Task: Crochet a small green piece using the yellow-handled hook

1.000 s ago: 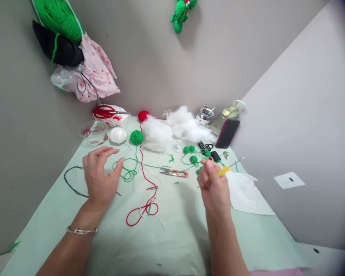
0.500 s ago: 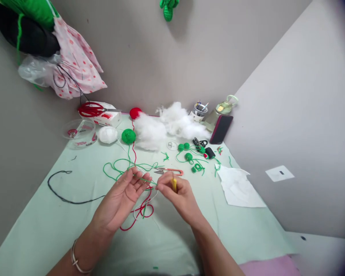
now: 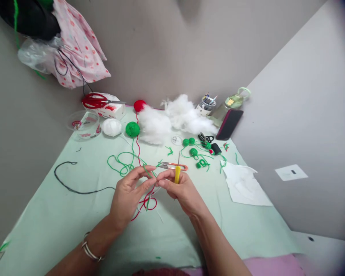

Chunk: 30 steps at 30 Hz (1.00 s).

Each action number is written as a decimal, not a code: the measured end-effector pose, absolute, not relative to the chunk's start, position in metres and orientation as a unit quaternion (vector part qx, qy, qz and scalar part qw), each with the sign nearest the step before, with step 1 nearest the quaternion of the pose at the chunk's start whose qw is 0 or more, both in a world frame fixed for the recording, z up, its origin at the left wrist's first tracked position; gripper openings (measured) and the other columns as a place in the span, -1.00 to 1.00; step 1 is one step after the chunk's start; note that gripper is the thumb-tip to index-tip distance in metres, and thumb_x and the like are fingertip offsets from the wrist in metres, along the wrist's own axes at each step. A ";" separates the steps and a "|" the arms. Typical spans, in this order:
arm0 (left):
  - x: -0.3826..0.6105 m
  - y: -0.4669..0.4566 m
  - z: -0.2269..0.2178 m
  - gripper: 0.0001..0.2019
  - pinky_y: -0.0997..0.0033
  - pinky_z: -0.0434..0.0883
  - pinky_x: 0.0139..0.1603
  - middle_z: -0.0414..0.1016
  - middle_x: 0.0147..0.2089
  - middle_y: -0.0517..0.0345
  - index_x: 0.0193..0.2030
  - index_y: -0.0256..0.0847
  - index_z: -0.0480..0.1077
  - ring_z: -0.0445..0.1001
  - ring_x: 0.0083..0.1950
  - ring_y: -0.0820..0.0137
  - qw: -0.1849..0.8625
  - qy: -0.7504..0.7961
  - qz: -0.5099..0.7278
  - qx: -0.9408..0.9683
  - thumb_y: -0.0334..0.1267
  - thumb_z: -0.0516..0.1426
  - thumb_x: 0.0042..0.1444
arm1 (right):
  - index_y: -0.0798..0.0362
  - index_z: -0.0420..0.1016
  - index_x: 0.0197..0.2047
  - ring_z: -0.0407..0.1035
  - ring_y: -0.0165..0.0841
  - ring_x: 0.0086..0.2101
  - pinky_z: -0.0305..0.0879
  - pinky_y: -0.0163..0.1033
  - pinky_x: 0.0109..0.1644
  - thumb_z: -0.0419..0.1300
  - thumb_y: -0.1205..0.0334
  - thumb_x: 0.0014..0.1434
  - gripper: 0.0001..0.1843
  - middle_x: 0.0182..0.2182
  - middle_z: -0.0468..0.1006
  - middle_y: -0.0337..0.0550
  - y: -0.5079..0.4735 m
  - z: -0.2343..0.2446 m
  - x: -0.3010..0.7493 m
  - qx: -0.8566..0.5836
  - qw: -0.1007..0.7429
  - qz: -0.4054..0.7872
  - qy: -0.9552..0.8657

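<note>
My left hand (image 3: 128, 197) is closed in a pinch on green yarn (image 3: 146, 170), which loops over its fingers. Its fingertips meet those of my right hand (image 3: 182, 193) above the table. Held within the right hand, a yellow-handled crochet hook (image 3: 177, 174) points its thin metal shaft upward; the thumb and index finger press together at the yarn. The small piece between the fingertips is mostly hidden. Beneath the hands lie loops of red yarn (image 3: 151, 204) and strands of white yarn. Orange thread snips (image 3: 181, 166) rest just behind the right hand.
Green (image 3: 132, 129), red (image 3: 139, 105) and white yarn balls (image 3: 112, 127) stand at the back beside white stuffing (image 3: 184, 115). Small green crocheted pieces (image 3: 193, 152) lie right of centre. A phone (image 3: 230, 124) leans near a bottle (image 3: 231, 103). Red scissors (image 3: 94, 101) top a tissue pack (image 3: 115, 111).
My left hand has turned from palm up with fingers spread to a pinch at the right fingertips. The crochet hook now stands more upright and shows more. The camera view has shifted slightly.
</note>
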<state>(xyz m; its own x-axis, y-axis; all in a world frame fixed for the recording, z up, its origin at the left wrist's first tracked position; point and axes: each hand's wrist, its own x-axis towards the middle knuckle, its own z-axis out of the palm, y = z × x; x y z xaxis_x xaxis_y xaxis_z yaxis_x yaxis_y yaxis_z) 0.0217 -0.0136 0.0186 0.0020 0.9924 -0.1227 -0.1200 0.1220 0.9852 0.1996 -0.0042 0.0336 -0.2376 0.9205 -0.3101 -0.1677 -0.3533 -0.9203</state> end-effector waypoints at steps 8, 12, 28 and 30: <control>0.023 -0.015 0.016 -0.78 0.26 0.56 0.01 0.69 -0.15 0.10 -0.04 -0.08 0.62 0.64 -0.07 0.21 0.508 0.498 0.492 0.501 -0.08 0.31 0.24 | 0.04 0.63 -0.38 0.21 -0.49 -0.52 0.10 -0.31 -0.41 0.57 -0.04 -0.02 -0.63 -0.55 0.48 -0.35 -0.007 0.033 0.197 -0.453 0.386 0.679 -0.430; 0.020 -0.012 0.019 -0.76 0.29 0.55 0.06 0.72 -0.10 0.07 -0.07 -0.10 0.63 0.66 -0.02 0.22 0.504 0.482 0.473 0.538 -0.10 0.16 0.40 | 0.04 0.58 -0.34 -0.06 -0.57 -0.62 -0.19 -0.30 -0.53 0.56 -0.09 -0.01 -0.58 -0.54 0.54 -0.34 -0.005 0.033 0.198 -0.466 0.416 0.668 -0.403; 0.025 -0.009 0.013 -0.91 0.38 0.54 -0.17 0.71 -0.27 0.15 -0.28 -0.12 0.67 0.62 -0.26 0.34 0.581 0.484 0.476 0.449 -0.19 0.39 0.13 | 0.02 0.63 -0.37 0.08 -0.52 -0.59 0.12 -0.27 -0.43 0.56 -0.01 0.01 -0.68 -0.60 0.37 -0.39 -0.006 0.028 0.195 -0.497 0.499 0.568 -0.425; 0.027 -0.009 0.013 -0.88 0.38 0.54 -0.16 0.71 -0.29 0.15 -0.28 -0.14 0.67 0.61 -0.27 0.34 0.606 0.477 0.470 0.430 -0.18 0.42 0.10 | 0.02 0.62 -0.38 0.00 -0.54 -0.60 0.01 -0.28 -0.47 0.56 -0.01 -0.02 -0.67 -0.64 0.29 -0.43 -0.005 0.026 0.195 -0.501 0.498 0.577 -0.410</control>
<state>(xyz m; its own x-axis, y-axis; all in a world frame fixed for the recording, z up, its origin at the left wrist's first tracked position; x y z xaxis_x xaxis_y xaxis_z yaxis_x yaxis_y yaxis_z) 0.0266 -0.0094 0.0129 0.1030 0.9792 -0.1746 -0.1586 0.1895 0.9690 0.1948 -0.0053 0.0261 -0.0036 0.9854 -0.1700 -0.1637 -0.1683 -0.9720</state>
